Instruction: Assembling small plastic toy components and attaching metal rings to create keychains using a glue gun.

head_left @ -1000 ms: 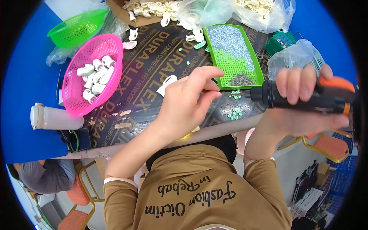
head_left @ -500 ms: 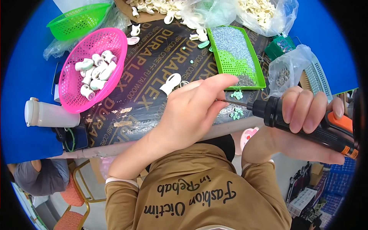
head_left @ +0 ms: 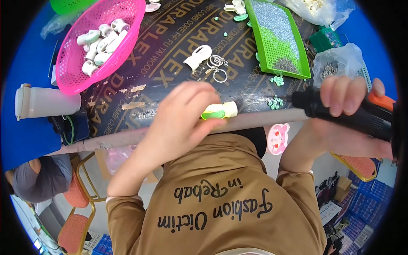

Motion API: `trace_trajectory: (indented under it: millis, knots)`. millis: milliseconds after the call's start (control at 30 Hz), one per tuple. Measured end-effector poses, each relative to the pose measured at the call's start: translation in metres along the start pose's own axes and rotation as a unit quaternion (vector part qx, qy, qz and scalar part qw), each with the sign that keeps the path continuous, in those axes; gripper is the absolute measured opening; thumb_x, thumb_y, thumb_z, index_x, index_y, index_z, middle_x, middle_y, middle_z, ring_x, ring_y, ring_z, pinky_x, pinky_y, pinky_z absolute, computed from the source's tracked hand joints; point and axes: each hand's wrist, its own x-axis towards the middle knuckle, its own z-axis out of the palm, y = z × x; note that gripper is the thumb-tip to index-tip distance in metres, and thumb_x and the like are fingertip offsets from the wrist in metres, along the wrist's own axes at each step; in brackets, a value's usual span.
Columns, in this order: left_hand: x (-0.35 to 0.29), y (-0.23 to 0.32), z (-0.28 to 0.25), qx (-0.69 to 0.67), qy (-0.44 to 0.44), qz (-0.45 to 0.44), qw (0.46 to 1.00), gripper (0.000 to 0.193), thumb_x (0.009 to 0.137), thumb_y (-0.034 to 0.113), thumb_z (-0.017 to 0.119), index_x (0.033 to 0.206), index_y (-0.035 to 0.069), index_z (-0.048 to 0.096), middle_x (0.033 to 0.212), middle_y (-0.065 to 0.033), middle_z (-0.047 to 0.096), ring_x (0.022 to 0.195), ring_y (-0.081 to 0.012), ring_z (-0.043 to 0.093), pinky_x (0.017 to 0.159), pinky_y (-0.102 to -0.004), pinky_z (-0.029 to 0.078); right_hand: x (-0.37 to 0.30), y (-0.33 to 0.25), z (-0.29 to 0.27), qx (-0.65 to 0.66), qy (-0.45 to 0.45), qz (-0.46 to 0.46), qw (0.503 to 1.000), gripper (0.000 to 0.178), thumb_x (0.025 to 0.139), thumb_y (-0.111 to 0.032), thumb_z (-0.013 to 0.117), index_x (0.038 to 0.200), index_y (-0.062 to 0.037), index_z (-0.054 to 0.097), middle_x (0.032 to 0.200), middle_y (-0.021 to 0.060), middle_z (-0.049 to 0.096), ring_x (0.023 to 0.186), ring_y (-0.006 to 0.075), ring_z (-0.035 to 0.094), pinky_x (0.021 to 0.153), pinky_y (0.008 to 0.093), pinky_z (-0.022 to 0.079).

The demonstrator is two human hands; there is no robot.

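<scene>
My left hand point(head_left: 180, 112) is closed around a small white plastic part with a green insert point(head_left: 217, 111), just above the front edge of the table. My right hand point(head_left: 343, 94) grips a black electric screwdriver point(head_left: 361, 118) with an orange lever, its tip toward the left hand but apart from the part. A white plastic piece with a loop end point(head_left: 199, 56) lies on the table beyond my left hand. Beside it are metal key rings point(head_left: 219, 75). Small green pieces point(head_left: 275, 102) lie in two clusters near the screwdriver tip.
A pink basket point(head_left: 136, 25) with several white parts stands at left, beside a whitish lidded bottle point(head_left: 49, 102). The green tray point(head_left: 303, 63) at right holds tiny silvery pieces. Right of it are a clear bag point(head_left: 346, 57) of metal bits and a dark green box point(head_left: 326, 39).
My left hand has drawn down and left, turning so the white and green part shows. The screwdriver tip has come away from it. The view has tilted toward my body.
</scene>
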Motion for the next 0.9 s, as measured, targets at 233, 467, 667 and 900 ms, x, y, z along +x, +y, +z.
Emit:
trace_trajectory:
  millis: [233, 467, 667, 900]
  knots:
    - [-0.023, 0.001, 0.038, -0.024, 0.026, -0.043, 0.998, 0.035, 0.064, 0.007, 0.073, 0.093, 0.004, 0.055, 0.103, -0.0116, 0.057, 0.095, -0.0308, 0.056, 0.079, -0.0377, 0.046, -0.018, 0.014, -0.004, -0.118, -0.045, 0.115, 0.985, 0.085, 0.063, -0.082, 0.048, 0.106, -0.0096, 0.047, 0.065, 0.0006, 0.047, 0.047, 0.0130, 0.044, 0.045, 0.0277, 0.036]
    - [-0.027, -0.010, 0.047, -0.021, 0.099, 0.021, 0.995, 0.027, 0.064, 0.003, 0.071, 0.088, 0.004, 0.061, 0.094, -0.0110, 0.061, 0.084, -0.0276, 0.061, 0.069, -0.0351, 0.051, -0.023, 0.027, 0.004, -0.120, -0.060, 0.143, 0.981, 0.085, 0.062, -0.083, 0.047, 0.106, -0.0102, 0.044, 0.065, 0.0030, 0.049, 0.047, 0.0153, 0.046, 0.046, 0.0296, 0.039]
    - [-0.026, -0.011, 0.048, -0.015, 0.117, 0.027, 0.993, 0.025, 0.062, 0.001, 0.071, 0.085, 0.002, 0.063, 0.091, -0.0121, 0.062, 0.080, -0.0268, 0.062, 0.067, -0.0338, 0.051, -0.022, 0.033, 0.002, -0.132, -0.042, 0.168, 0.976, 0.087, 0.060, -0.085, 0.047, 0.102, -0.0083, 0.042, 0.064, 0.0060, 0.050, 0.047, 0.0168, 0.047, 0.046, 0.0307, 0.040]
    - [-0.026, -0.011, 0.049, -0.016, 0.124, 0.046, 0.991, 0.026, 0.059, 0.000, 0.071, 0.084, 0.001, 0.063, 0.087, -0.0121, 0.061, 0.078, -0.0269, 0.062, 0.065, -0.0337, 0.051, -0.023, 0.043, 0.014, -0.140, -0.040, 0.152, 0.978, 0.093, 0.053, -0.089, 0.046, 0.097, -0.0075, 0.045, 0.059, 0.0058, 0.050, 0.041, 0.0165, 0.045, 0.042, 0.0298, 0.040]
